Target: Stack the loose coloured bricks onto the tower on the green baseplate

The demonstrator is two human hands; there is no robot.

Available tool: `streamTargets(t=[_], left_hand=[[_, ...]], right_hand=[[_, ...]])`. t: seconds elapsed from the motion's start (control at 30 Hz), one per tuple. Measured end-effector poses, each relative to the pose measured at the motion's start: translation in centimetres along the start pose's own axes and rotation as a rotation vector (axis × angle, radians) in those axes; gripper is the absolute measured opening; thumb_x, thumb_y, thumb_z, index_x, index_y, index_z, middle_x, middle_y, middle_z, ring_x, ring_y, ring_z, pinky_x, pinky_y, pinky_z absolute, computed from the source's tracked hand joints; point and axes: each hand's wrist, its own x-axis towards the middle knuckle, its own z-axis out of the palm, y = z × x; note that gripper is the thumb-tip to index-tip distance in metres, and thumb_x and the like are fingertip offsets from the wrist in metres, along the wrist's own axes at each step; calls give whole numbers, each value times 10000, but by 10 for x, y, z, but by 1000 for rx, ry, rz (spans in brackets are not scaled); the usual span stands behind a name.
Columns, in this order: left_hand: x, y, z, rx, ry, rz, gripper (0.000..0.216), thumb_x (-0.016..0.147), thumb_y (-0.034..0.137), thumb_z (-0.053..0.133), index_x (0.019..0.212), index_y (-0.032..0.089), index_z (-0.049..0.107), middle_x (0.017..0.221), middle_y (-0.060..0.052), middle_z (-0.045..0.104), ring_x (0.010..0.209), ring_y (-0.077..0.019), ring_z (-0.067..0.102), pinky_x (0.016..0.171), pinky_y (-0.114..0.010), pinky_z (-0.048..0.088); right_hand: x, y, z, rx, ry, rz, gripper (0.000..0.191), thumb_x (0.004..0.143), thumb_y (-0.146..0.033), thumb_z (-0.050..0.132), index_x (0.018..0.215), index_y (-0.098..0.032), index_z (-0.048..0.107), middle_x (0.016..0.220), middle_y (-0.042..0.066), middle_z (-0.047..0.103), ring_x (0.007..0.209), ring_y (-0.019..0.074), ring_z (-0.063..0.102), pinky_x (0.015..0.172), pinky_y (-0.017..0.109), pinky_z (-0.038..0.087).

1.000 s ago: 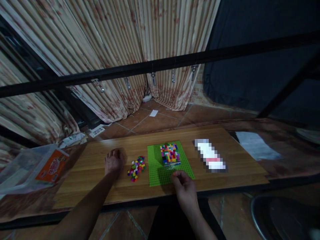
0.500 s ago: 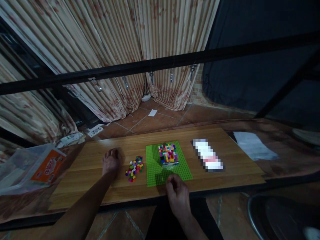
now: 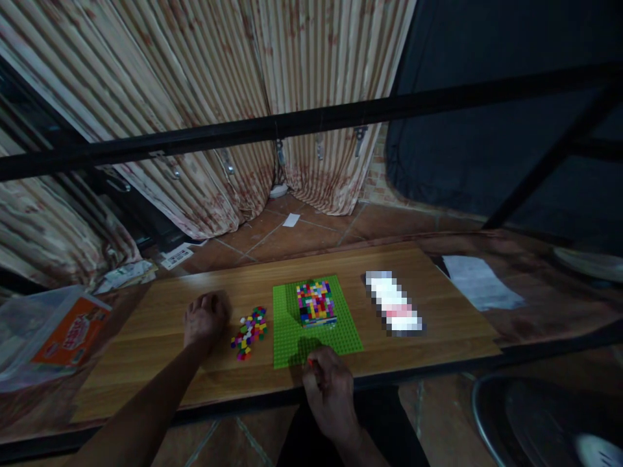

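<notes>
My right hand (image 3: pixel 331 389) is closed in a pinch at the near edge of the green baseplate (image 3: pixel 282 324). A small red toy brick (image 3: pixel 311 364) shows between its thumb and forefinger. Farther back on the baseplate stands a block-shaped build of many-coloured bricks (image 3: pixel 315 301). To the left of the plate lies a loose pile of small coloured bricks (image 3: pixel 250 331). Beyond that pile, my left hand (image 3: pixel 204 321) rests palm down on the wooden tabletop, apart from the bricks, with its fingers loosely bent and nothing visible in it.
A blurred-out phone-shaped object (image 3: pixel 393 301) lies right of the baseplate on the wooden board (image 3: pixel 448 331). A clear plastic box with an orange label (image 3: pixel 73 331) stands at the left. White paper (image 3: pixel 481 282) lies beyond the right end. A dark bar (image 3: pixel 321 120) crosses behind.
The view has shifted a little, so everything sits farther left. My right hand has turned slightly and the red brick shows more plainly. The left hand stays resting on the board.
</notes>
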Motion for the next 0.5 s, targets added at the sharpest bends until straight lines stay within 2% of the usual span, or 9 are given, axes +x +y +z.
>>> streamTargets(t=[0.37,0.5], left_hand=[[1,0,-2,-9,-6,8,447,912,358,344,1240,162,575,1286,-143,592,1165,-301,508,1018,-443,401],[1,-1,-1,-8,-3,6,435,909,350,352,1232,166,578,1281,-139,592,1161,-294,514,1024,-444,397]], right_hand=[[5,-1,-5,59,4,55,161,851,-154,467,804,-204,612,677,-28,506,589,119,495,555,239,349],[6,-1,-4,156,33,120,150,846,-191,505,813,-193,651,737,2,586,654,135,551,593,239,403]])
